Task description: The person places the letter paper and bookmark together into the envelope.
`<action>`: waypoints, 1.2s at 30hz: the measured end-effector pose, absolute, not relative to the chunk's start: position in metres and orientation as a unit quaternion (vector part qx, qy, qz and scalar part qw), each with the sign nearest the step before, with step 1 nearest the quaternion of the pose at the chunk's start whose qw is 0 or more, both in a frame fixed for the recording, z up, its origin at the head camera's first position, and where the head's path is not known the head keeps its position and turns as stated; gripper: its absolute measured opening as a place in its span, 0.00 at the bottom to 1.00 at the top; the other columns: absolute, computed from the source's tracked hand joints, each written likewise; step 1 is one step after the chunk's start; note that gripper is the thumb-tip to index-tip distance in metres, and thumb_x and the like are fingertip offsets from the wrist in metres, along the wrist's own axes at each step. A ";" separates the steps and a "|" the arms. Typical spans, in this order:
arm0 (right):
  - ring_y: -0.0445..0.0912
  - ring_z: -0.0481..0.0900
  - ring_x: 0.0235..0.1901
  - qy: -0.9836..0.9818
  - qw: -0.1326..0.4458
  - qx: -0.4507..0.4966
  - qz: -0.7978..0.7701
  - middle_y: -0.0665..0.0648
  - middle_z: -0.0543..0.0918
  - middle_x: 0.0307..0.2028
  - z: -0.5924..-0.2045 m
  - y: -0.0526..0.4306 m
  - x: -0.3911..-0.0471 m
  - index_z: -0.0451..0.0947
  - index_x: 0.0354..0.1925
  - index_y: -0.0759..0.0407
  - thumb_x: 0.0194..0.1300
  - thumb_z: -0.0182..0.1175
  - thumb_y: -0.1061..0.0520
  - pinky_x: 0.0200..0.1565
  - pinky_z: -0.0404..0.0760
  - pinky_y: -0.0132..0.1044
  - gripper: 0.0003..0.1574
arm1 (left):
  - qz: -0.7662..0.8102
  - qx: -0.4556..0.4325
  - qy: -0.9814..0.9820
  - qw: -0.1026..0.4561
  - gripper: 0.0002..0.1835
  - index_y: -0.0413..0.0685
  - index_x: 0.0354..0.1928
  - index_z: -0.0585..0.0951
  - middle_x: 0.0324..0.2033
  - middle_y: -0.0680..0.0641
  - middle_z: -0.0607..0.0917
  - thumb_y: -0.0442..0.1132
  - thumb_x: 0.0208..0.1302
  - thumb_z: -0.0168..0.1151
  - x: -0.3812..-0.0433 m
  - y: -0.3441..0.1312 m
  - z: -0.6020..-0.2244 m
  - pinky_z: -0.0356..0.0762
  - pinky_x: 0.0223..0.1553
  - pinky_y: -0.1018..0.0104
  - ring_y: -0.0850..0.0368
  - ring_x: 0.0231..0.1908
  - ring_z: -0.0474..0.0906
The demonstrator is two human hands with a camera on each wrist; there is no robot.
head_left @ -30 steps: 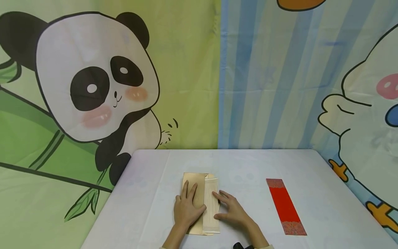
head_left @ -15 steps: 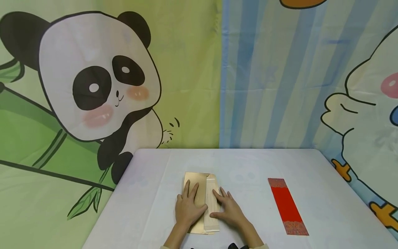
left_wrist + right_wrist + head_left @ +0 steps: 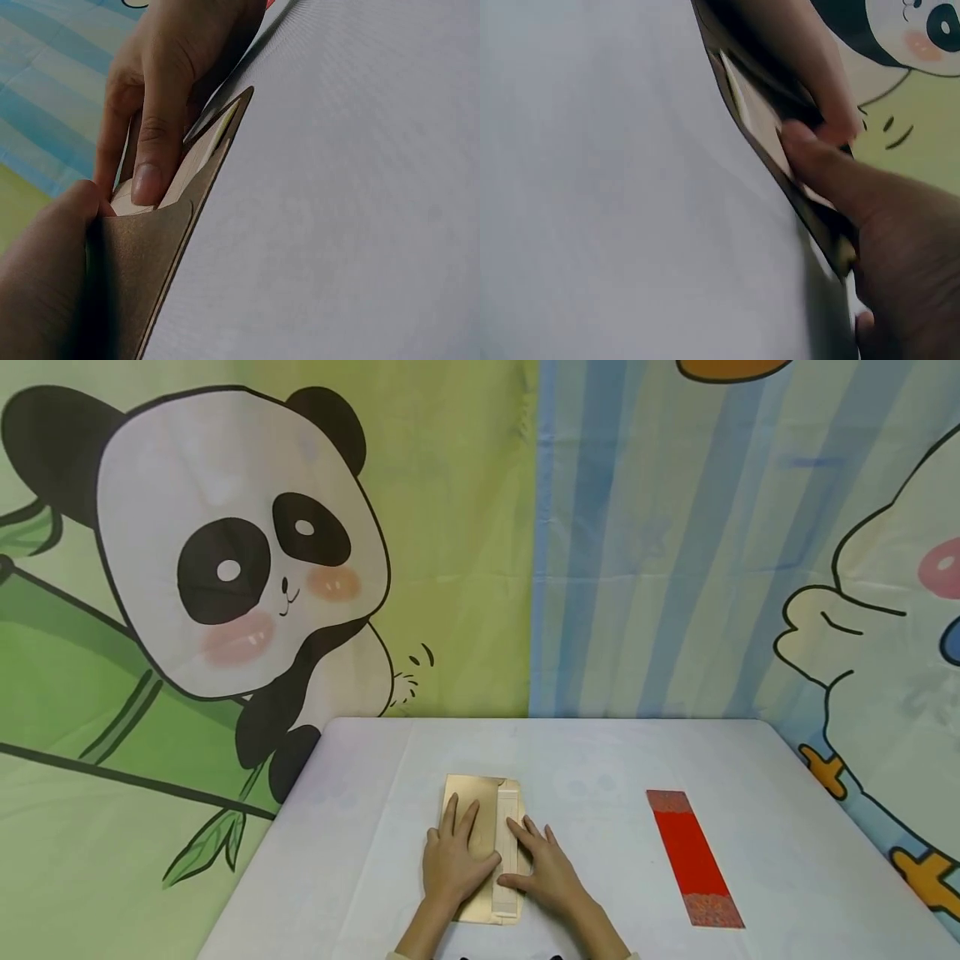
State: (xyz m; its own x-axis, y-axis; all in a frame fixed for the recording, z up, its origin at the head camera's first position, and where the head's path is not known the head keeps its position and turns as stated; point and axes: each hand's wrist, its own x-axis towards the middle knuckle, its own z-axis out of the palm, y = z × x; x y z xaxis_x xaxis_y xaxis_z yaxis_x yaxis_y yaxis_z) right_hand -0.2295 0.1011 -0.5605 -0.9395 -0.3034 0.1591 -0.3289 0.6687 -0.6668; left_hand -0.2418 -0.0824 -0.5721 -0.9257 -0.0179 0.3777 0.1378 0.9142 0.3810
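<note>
A tan, gold-toned paper envelope [image 3: 480, 789] lies lengthwise on the white table. Along its right half sits a pale beige strip [image 3: 507, 810] with fine lengthwise lines. My left hand [image 3: 452, 864] rests on the envelope's left half, fingers extended and spread. With thumb and fingertips, my right hand [image 3: 551, 872] presses the strip from the right. In the left wrist view, the right thumb lies on the pale strip [image 3: 196, 157], whose inner side goes under the tan flap [image 3: 146, 240]. The strip's covered side is hidden.
On the right of the white table [image 3: 600, 760] lies a flat red strip [image 3: 693, 856] with patterned ends. Behind the table hangs a cloth backdrop [image 3: 450, 527] with a cartoon panda. Small dark objects barely show at the bottom edge of the head view.
My right hand has moved left, and the pale strip has shifted left with it, so less of its width shows. The left hand stays on the envelope. The head view has shifted slightly.
</note>
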 end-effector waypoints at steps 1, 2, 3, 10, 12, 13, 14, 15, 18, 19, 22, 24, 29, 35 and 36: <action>0.76 0.50 0.60 -0.909 0.011 0.184 0.373 0.67 0.58 0.66 -0.560 0.104 -0.230 0.59 0.68 0.45 0.43 0.64 0.31 0.52 0.58 0.69 0.57 | -0.208 -0.032 -0.959 0.190 0.45 0.66 0.66 0.66 0.69 0.50 0.55 0.62 0.36 0.60 -0.242 -0.082 -0.572 0.58 0.25 0.68 0.55 0.27 0.60; 0.75 0.51 0.61 -0.907 0.005 0.194 0.375 0.65 0.59 0.66 -0.559 0.108 -0.231 0.59 0.68 0.45 0.43 0.64 0.31 0.52 0.58 0.68 0.56 | -0.210 -0.032 -0.959 0.190 0.45 0.66 0.66 0.66 0.69 0.50 0.55 0.62 0.36 0.60 -0.242 -0.082 -0.572 0.58 0.26 0.68 0.55 0.27 0.60; 0.74 0.51 0.61 -0.904 0.001 0.203 0.375 0.64 0.59 0.66 -0.559 0.112 -0.232 0.59 0.68 0.44 0.43 0.64 0.31 0.52 0.58 0.68 0.55 | -0.213 -0.033 -0.958 0.191 0.45 0.66 0.65 0.66 0.69 0.50 0.55 0.61 0.36 0.60 -0.242 -0.082 -0.571 0.59 0.26 0.68 0.54 0.27 0.61; 0.74 0.49 0.62 -0.898 -0.027 0.254 0.359 0.62 0.56 0.68 -0.556 0.126 -0.239 0.57 0.69 0.43 0.41 0.65 0.31 0.53 0.57 0.68 0.59 | -0.210 -0.032 -0.958 0.194 0.45 0.66 0.65 0.67 0.69 0.50 0.56 0.61 0.35 0.61 -0.242 -0.082 -0.571 0.59 0.25 0.67 0.54 0.27 0.61; 0.75 0.48 0.61 -0.899 -0.028 0.259 0.353 0.63 0.54 0.68 -0.557 0.125 -0.240 0.56 0.69 0.43 0.40 0.65 0.30 0.52 0.56 0.69 0.60 | -0.208 -0.033 -0.958 0.192 0.45 0.66 0.65 0.66 0.69 0.50 0.56 0.61 0.36 0.60 -0.243 -0.082 -0.571 0.59 0.25 0.67 0.55 0.27 0.61; 0.75 0.48 0.61 -0.899 -0.029 0.258 0.351 0.62 0.53 0.69 -0.557 0.124 -0.240 0.55 0.69 0.42 0.40 0.65 0.30 0.52 0.56 0.69 0.61 | -0.208 -0.034 -0.959 0.192 0.45 0.66 0.65 0.66 0.69 0.50 0.55 0.61 0.36 0.60 -0.243 -0.082 -0.571 0.59 0.25 0.67 0.54 0.27 0.61; 0.75 0.47 0.62 -0.900 -0.031 0.257 0.350 0.62 0.53 0.69 -0.557 0.123 -0.241 0.55 0.69 0.42 0.39 0.65 0.30 0.52 0.56 0.70 0.61 | -0.208 -0.034 -0.959 0.191 0.45 0.66 0.65 0.66 0.69 0.49 0.55 0.61 0.36 0.60 -0.243 -0.082 -0.571 0.59 0.25 0.67 0.54 0.27 0.61; 0.75 0.47 0.62 -0.901 -0.032 0.256 0.348 0.62 0.52 0.69 -0.558 0.122 -0.241 0.55 0.70 0.41 0.39 0.65 0.29 0.52 0.56 0.70 0.61 | -0.208 -0.033 -0.959 0.190 0.45 0.66 0.65 0.66 0.69 0.49 0.55 0.61 0.36 0.60 -0.243 -0.082 -0.571 0.59 0.25 0.67 0.54 0.27 0.61; 0.75 0.46 0.62 -0.903 -0.036 0.253 0.345 0.61 0.51 0.70 -0.558 0.117 -0.242 0.54 0.70 0.40 0.39 0.64 0.28 0.52 0.56 0.70 0.61 | -0.207 -0.033 -0.959 0.189 0.45 0.65 0.65 0.66 0.69 0.49 0.55 0.62 0.36 0.60 -0.242 -0.082 -0.571 0.60 0.25 0.67 0.54 0.27 0.61; 0.75 0.46 0.62 -0.903 -0.036 0.254 0.345 0.60 0.51 0.70 -0.558 0.115 -0.242 0.54 0.70 0.40 0.39 0.64 0.28 0.52 0.56 0.70 0.61 | -0.207 -0.034 -0.959 0.191 0.45 0.65 0.65 0.66 0.69 0.49 0.55 0.62 0.36 0.60 -0.241 -0.082 -0.571 0.60 0.26 0.67 0.54 0.27 0.61; 0.75 0.46 0.62 -0.902 -0.034 0.258 0.345 0.61 0.51 0.70 -0.557 0.112 -0.242 0.54 0.70 0.41 0.39 0.64 0.28 0.51 0.56 0.70 0.62 | -0.205 -0.036 -0.958 0.196 0.45 0.64 0.65 0.67 0.69 0.48 0.56 0.62 0.37 0.60 -0.241 -0.082 -0.570 0.60 0.25 0.67 0.54 0.27 0.62; 0.75 0.47 0.62 -0.901 -0.033 0.261 0.344 0.61 0.52 0.69 -0.556 0.112 -0.242 0.54 0.70 0.41 0.38 0.64 0.28 0.51 0.57 0.70 0.62 | -0.206 -0.037 -0.957 0.199 0.45 0.64 0.65 0.67 0.69 0.48 0.57 0.62 0.37 0.61 -0.241 -0.082 -0.570 0.60 0.25 0.67 0.54 0.27 0.62; 0.73 0.47 0.63 -0.902 -0.038 0.270 0.334 0.62 0.53 0.69 -0.557 0.115 -0.241 0.52 0.70 0.42 0.36 0.64 0.26 0.52 0.58 0.69 0.65 | -0.208 -0.039 -0.959 0.191 0.45 0.65 0.65 0.67 0.69 0.48 0.56 0.61 0.37 0.60 -0.241 -0.082 -0.571 0.60 0.25 0.67 0.55 0.27 0.62; 0.71 0.47 0.63 -0.900 -0.019 0.293 0.320 0.62 0.52 0.69 -0.557 0.113 -0.241 0.50 0.71 0.46 0.37 0.64 0.26 0.55 0.56 0.66 0.67 | -0.199 -0.036 -0.961 0.187 0.45 0.65 0.66 0.66 0.69 0.49 0.55 0.62 0.37 0.60 -0.241 -0.082 -0.572 0.60 0.26 0.67 0.54 0.28 0.62; 0.70 0.48 0.64 -0.901 -0.014 0.296 0.316 0.62 0.52 0.69 -0.558 0.112 -0.241 0.50 0.71 0.46 0.37 0.64 0.26 0.56 0.55 0.65 0.68 | -0.197 -0.036 -0.962 0.186 0.45 0.65 0.66 0.66 0.69 0.49 0.55 0.62 0.37 0.60 -0.242 -0.082 -0.572 0.60 0.26 0.67 0.54 0.27 0.62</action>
